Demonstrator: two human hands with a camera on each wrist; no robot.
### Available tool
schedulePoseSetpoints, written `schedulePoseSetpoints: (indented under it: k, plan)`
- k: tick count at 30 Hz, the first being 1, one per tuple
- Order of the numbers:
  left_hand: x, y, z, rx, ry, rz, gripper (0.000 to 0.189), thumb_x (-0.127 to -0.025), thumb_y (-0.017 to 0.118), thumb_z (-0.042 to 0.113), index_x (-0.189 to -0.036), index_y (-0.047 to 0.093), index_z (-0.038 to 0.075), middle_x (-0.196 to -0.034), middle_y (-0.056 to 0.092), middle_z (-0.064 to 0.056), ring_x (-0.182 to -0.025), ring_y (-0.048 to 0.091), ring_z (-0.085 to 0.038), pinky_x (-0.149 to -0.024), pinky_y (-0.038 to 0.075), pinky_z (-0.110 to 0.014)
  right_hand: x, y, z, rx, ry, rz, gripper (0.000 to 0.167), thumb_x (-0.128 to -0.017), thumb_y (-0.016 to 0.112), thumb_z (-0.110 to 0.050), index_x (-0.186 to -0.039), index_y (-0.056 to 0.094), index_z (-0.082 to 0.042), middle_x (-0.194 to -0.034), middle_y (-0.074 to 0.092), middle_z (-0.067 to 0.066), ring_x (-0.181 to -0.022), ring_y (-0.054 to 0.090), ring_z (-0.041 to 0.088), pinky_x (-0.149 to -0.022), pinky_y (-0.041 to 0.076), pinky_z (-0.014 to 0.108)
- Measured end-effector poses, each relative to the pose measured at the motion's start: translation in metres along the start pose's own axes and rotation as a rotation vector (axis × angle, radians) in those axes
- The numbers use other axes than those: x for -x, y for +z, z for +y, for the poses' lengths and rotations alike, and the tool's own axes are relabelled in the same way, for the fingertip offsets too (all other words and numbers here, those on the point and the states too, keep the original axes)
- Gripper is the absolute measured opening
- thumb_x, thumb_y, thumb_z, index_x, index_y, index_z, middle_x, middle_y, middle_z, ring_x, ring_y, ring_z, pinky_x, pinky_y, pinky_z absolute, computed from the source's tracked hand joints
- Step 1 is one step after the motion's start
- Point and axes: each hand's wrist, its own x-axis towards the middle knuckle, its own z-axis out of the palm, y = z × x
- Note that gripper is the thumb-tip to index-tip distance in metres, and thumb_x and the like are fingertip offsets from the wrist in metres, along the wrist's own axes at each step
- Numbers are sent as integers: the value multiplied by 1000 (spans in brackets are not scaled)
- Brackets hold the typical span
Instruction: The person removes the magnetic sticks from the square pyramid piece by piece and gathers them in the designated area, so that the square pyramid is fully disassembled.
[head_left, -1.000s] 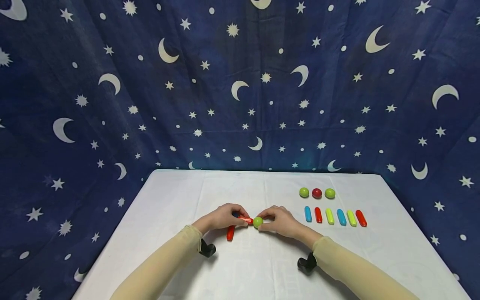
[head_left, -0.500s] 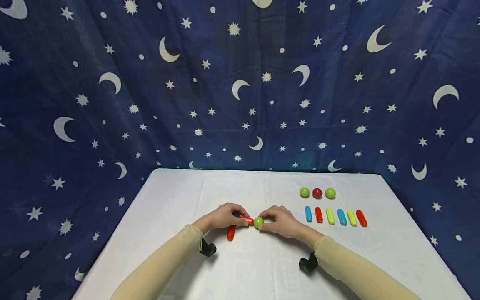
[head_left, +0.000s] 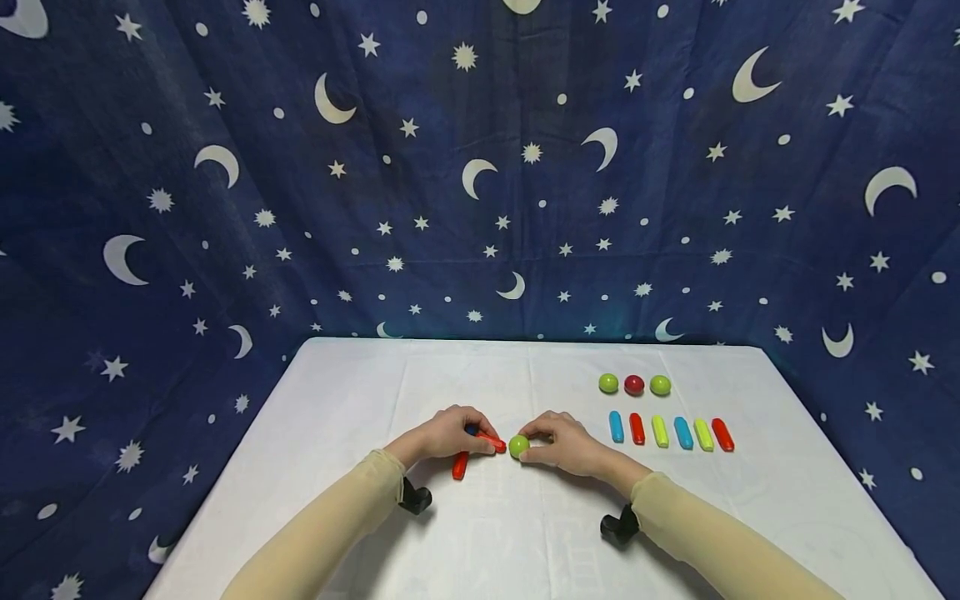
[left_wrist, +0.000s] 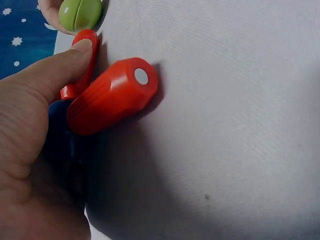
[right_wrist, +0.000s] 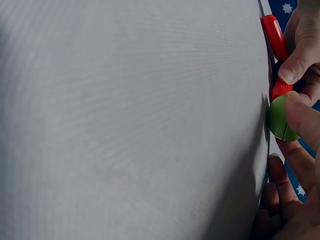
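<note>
My left hand (head_left: 454, 432) pinches a red magnetic rod (head_left: 492, 442), its thumb laid along the rod in the left wrist view. Behind that thumb a dark blue ball (left_wrist: 59, 122), mostly covered by the hand, sits where this rod meets a second red rod (left_wrist: 115, 97). The second rod points toward the person and shows a pale round disc at its free end. Between thumb and fingertips my right hand (head_left: 558, 442) holds a green ball (head_left: 518, 447) with a seam line. A small gap parts the ball from the pinched rod's tip in the head view.
On the white-covered table (head_left: 480, 542), a green ball (head_left: 608, 383), a red ball (head_left: 633, 385) and another green ball (head_left: 660, 385) form a row at back right. Nearer lie several blue, red and yellow rods (head_left: 660, 432). A dark blue star-patterned cloth (head_left: 480, 208) hangs behind.
The green ball, against the red rod's tip earlier, has shifted slightly right with the right hand, opening a small gap. Both hands keep their hold.
</note>
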Motion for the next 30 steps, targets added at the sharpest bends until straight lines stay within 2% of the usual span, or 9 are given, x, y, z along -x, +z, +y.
schedulePoseSetpoints:
  k: [4, 8, 11, 17, 21, 25, 30]
  plan:
    - [0, -1, 0, -10, -3, -3, 11, -88, 83, 36, -97, 77, 32, -97, 67, 14, -92, 57, -11, -89, 44, -38, 0, -1, 0, -27, -8, -2, 31, -87, 83, -38, -113, 75, -23, -107, 64, -12, -104, 50, 16, -94, 40, 44]
    - [1, -1, 0, -14, -9, -4, 12, -88, 83, 38, -98, 77, 33, -96, 67, 16, -91, 58, -9, -88, 46, -36, 1, -7, 1, -140, -4, -13, 33, -88, 82, -35, -115, 73, -16, -104, 67, -7, -101, 58, 16, -94, 46, 40]
    - [1, 0, 0, -13, -12, -3, 13, -87, 83, 38, -98, 77, 34, -96, 67, 17, -91, 58, -8, -86, 46, -36, 7, -19, 0, -198, 16, 4, 36, -90, 80, -33, -118, 72, -13, -101, 68, -4, -97, 61, 17, -90, 49, 38]
    - [1, 0, -1, -9, -10, 2, 12, -88, 82, 40, -98, 77, 37, -97, 67, 17, -91, 58, -10, -86, 46, -37, 28, -67, 9, -143, 27, 126, 39, -92, 78, -37, -122, 71, -13, -103, 70, -1, -96, 61, 19, -83, 48, 37]
    - [2, 0, -1, -7, -2, -3, 12, -88, 82, 40, -98, 76, 36, -98, 67, 17, -92, 58, -10, -87, 45, -37, 45, -106, 24, -102, 82, 197, 52, -96, 72, -43, -133, 65, -7, -115, 69, 7, -103, 61, 24, -85, 50, 39]
    - [2, 0, -2, -3, 0, -2, 12, -88, 82, 40, -98, 76, 35, -98, 67, 17, -94, 57, -10, -89, 45, -38, 62, -139, 43, -54, 164, 261, 64, -99, 66, -50, -141, 56, -3, -124, 66, 14, -113, 59, 31, -93, 49, 48]
    - [1, 0, -2, 5, 7, -6, 12, -88, 82, 39, -97, 77, 34, -97, 67, 16, -94, 57, -11, -90, 44, -39, 80, -170, 68, -51, 270, 346, 75, -99, 62, -56, -145, 49, 1, -135, 56, 26, -121, 52, 43, -100, 43, 63]
